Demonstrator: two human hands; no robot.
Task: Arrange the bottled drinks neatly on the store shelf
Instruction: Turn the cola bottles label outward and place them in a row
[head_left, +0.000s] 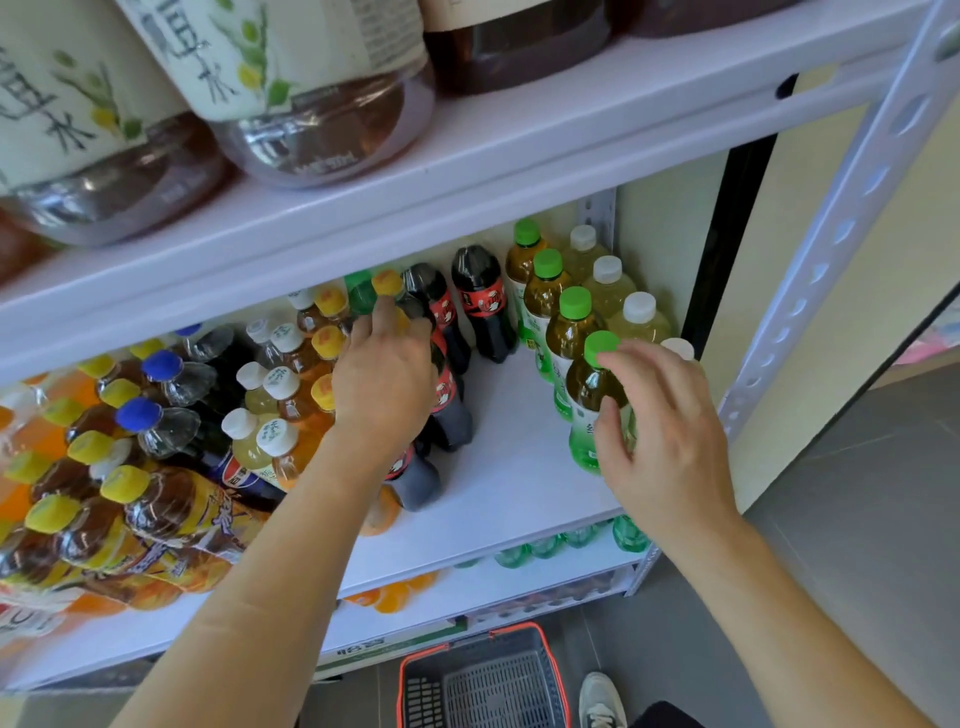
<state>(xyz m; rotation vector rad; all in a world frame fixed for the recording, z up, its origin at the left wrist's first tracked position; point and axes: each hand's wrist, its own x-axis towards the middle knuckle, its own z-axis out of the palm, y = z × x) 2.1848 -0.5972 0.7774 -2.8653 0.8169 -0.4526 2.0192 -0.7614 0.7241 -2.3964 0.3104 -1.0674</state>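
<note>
Crowding left hand (384, 384), cola bottles (480, 301), yellow-capped bottles (327, 343)

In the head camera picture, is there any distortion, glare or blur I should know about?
Head view: the wide lens bends the upper shelf and the shelf post; the large bottles on top look swollen and show glare on their bases; light is even and soft; the left hand and right hand are reasonably sharp.

Bare shelf (511, 415) btwn cola (480, 301), tea (587, 384)
</note>
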